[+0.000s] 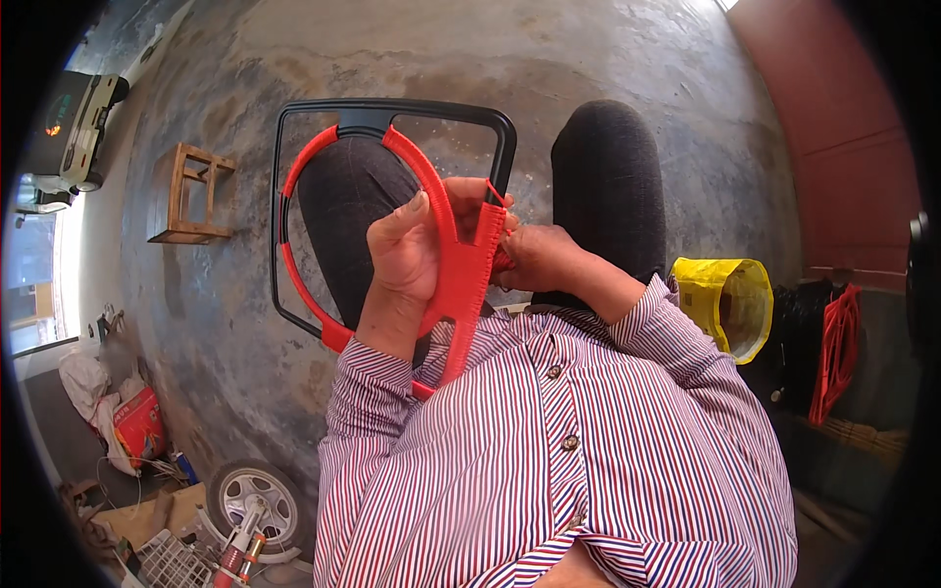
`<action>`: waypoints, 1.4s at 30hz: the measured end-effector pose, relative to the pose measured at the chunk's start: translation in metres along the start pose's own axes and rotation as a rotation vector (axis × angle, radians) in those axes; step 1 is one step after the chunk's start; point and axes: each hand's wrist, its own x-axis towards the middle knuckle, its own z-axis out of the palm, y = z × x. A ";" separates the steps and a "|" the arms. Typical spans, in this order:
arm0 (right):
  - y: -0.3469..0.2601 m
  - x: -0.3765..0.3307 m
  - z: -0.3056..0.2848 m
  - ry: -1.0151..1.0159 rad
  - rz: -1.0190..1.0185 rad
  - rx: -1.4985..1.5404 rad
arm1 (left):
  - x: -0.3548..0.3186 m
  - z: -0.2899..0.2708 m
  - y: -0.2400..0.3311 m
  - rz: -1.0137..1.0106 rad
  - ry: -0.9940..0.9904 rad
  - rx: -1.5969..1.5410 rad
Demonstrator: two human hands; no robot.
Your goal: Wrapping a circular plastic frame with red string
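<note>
Across my lap lies a black frame (276,211), squarish with rounded corners and a ring set inside it. Red covering (461,279) with small holes or stitches along its edges wraps much of the ring and part of the frame's right side. My left hand (407,250) passes through the ring and grips its right side, thumb in front and fingers partly behind the red covering. At the covering's right edge, my right hand (544,257) is closed on a bunch of thin red cord (502,261). A strand of it loops near the frame's right bar. Its fingertips are partly hidden.
A small wooden stool (186,201) lies on the concrete floor at left. The yellow bag (698,304) stands open by my right side, near a hanging red cord bundle (838,343). A spoked wheel (255,500) and a wire rack (176,563) sit at lower left.
</note>
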 end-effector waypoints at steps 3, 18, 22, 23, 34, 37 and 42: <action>-0.017 -0.007 -0.020 0.012 0.066 0.182 | -0.001 -0.001 0.000 0.017 0.044 0.029; 0.021 -0.004 -0.027 0.241 0.096 1.482 | 0.002 -0.013 0.001 0.010 0.049 0.139; 0.016 -0.008 -0.031 0.324 0.030 1.749 | 0.003 -0.011 0.001 0.015 0.053 0.131; 0.017 -0.009 -0.032 0.330 0.027 1.762 | 0.003 -0.011 0.001 0.015 0.056 0.129; 0.016 -0.019 -0.037 0.396 0.056 1.935 | 0.003 -0.010 -0.001 0.008 0.109 0.119; 0.026 -0.022 -0.032 0.307 -0.033 1.823 | 0.002 -0.012 -0.001 0.007 0.120 0.116; 0.021 -0.028 -0.040 0.361 -0.035 1.838 | 0.003 -0.010 -0.002 0.007 0.129 0.117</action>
